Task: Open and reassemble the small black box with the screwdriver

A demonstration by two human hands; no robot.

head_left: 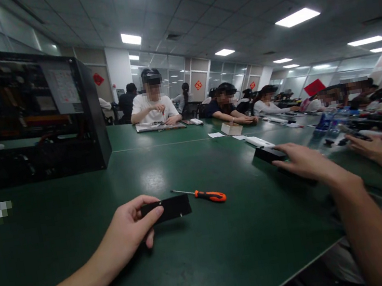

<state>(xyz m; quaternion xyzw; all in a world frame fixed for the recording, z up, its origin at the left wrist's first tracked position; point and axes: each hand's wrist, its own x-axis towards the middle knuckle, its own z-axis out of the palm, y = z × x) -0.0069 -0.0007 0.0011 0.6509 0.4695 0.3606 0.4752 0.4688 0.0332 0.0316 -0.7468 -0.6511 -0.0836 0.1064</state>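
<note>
Single head-worn view, forward and slightly down, from close above the green tabletop (213,256).

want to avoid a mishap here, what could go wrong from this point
The black plate might slip, since the left hand grips it by one end only. The screwdriver lies loose on the table close by, so a careless sweep could knock it away.

A green table (213,256) is crossed at its far part by a thin seam. A screwdriver (211,196) with an orange and black handle is laid near the middle. A black computer case (94,115) is stood at the left; a small open box (231,129) and a white paper (216,135) are placed farther off.
</note>
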